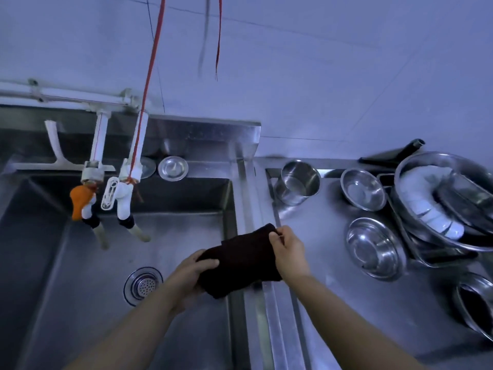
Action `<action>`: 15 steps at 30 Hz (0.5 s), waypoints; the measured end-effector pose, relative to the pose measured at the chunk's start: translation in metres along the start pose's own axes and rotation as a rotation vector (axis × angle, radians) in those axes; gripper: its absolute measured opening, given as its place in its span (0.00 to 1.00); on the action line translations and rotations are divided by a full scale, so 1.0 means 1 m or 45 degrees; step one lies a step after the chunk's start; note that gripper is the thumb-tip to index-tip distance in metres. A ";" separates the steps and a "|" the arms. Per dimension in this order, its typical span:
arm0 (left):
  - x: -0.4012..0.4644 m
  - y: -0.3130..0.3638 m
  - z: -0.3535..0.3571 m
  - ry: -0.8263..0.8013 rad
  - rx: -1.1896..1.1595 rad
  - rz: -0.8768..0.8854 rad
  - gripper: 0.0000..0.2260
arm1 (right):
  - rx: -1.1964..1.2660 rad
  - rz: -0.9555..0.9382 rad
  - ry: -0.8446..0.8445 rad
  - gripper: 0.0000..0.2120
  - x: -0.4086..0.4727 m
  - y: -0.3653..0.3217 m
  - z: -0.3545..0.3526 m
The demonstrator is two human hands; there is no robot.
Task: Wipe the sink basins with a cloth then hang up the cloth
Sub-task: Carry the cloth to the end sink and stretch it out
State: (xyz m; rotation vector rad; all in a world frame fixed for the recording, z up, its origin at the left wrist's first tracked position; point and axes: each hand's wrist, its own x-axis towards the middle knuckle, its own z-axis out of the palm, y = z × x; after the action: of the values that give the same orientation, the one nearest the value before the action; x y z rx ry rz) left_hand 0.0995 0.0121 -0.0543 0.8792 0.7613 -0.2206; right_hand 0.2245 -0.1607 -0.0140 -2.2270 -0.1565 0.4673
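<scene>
- Head view, the hold: a dark cloth (241,259) is held up between both hands over the right edge of the sink (80,263); the left hand (190,273) cups its lower left end with the fingers wrapped under and the thumb clamped over it; the right hand (289,252) pinches the top right corner with its fingers closed on the fabric; this looks like folding or bunching it into a pad before wiping.
- Head view, surroundings: two taps (106,204) hang over the back of the sink and would be in the way of a wide sweep; the drain (143,285) lies below the left hand; steel bowls (373,248) and a cup (297,182) crowd the counter (320,303) on the right.
</scene>
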 end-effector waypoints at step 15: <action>0.057 -0.018 0.030 0.446 0.560 0.126 0.26 | 0.123 0.285 -0.127 0.08 0.041 0.064 0.003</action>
State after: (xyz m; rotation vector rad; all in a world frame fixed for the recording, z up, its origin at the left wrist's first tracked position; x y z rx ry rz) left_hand 0.1470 -0.0148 -0.0920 1.3929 1.0108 -0.1493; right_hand 0.2584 -0.1889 -0.0762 -2.1364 0.0632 0.6938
